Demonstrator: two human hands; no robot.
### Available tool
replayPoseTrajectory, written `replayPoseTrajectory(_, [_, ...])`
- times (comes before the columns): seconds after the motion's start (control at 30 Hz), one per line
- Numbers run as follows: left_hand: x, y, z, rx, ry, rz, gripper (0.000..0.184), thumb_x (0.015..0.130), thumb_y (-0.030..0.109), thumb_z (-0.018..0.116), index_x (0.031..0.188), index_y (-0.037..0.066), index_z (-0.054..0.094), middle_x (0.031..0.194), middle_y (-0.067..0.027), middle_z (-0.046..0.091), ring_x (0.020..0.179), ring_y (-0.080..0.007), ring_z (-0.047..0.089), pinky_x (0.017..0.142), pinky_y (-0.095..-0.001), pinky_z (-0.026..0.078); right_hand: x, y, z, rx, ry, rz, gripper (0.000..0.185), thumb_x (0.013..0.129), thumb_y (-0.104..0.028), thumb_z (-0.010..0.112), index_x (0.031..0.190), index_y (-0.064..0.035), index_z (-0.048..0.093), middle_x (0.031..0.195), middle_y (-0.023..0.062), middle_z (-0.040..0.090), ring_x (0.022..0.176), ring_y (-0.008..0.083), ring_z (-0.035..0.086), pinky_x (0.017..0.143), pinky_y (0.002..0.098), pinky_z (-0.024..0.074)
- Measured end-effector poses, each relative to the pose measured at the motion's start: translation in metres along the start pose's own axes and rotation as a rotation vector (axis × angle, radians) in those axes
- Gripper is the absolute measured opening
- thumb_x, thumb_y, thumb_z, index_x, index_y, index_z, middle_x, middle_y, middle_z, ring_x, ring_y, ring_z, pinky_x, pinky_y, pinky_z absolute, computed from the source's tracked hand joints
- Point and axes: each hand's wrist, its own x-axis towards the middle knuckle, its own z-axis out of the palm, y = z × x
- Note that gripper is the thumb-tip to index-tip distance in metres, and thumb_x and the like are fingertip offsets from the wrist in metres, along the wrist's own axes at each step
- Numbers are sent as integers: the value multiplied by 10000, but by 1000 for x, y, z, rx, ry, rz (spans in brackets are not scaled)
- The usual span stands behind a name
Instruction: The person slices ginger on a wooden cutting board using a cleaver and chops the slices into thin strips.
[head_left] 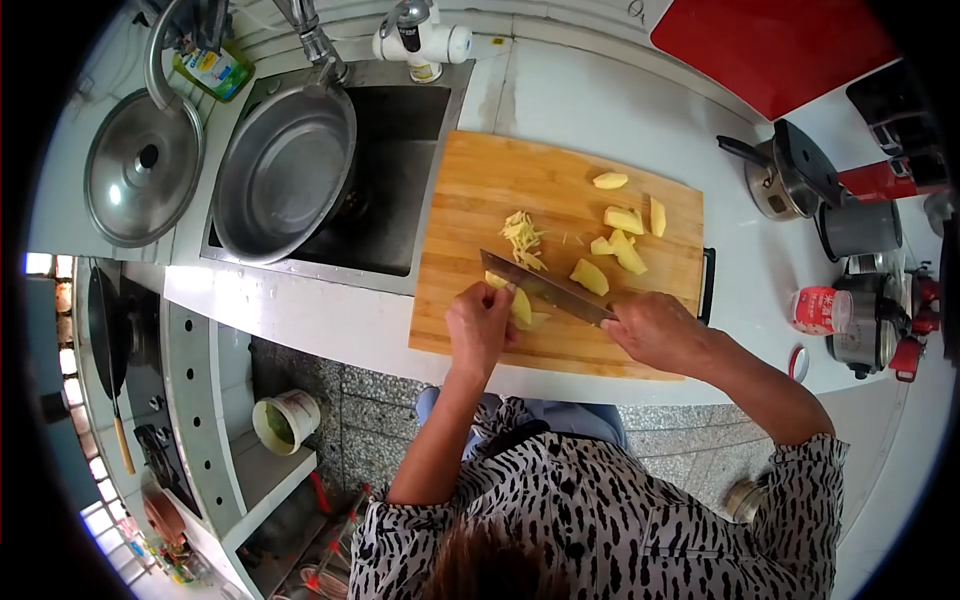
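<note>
My right hand (pixel 660 333) is closed around the handle of a kitchen knife (pixel 548 288), whose wide blade points left over the wooden cutting board (pixel 470 170). With fingers bent, my left hand (pixel 478 322) pinches a pale yellow peeled piece of ginger (pixel 522 308) against the board, right beside the blade. Thin ginger shreds (pixel 522 238) lie in a small heap beyond the knife tip. Several larger ginger chunks (pixel 624 220) are spread over the board's right half. The blade and fingers partly hide the held piece.
Left of the board is a sink (pixel 400 180) with a metal basin (pixel 285 175) resting in it. A steel lid (pixel 145 168) lies farther left. Pots (pixel 862 228) and a red-labelled jar (pixel 820 310) stand at the right. The counter's front edge (pixel 380 335) runs close to my body.
</note>
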Motion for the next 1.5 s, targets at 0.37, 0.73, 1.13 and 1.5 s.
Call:
replayPoseTrajectory(0.37, [-2,1,-2,36,6,18,272,838,152,580,643,-25,513,477,-78,531,363,-132,529,332,-257,409,20,-1,39,87,159,-39,225,822,-156,503,671,4,551,585,187,555,546,354,564,506,445,446])
replayPoseTrajectory(0.73, [-3,2,-2,24,2,1,270,845,145,575,647,-25,506,485,-84,532,365,-140,532,333,-257,408,7,0,-2,-10,-75,-14,273,840,-212,523,689,15,534,580,200,540,569,377,556,546,442,451])
replayPoseTrajectory(1.13, [-4,-1,0,-24,-2,1,272,845,162,584,654,-14,500,491,-69,528,372,-125,524,335,-249,394,6,0,19,145,96,21,237,839,-189,523,731,22,532,615,205,539,578,384,543,529,430,436])
replayPoseTrajectory(1.5, [-5,1,-2,12,-1,9,275,834,159,593,647,-19,498,484,-78,532,370,-127,527,342,-254,405,4,-8,6,2,-35,30,261,838,-198,528,693,19,541,615,200,545,584,375,564,545,437,454])
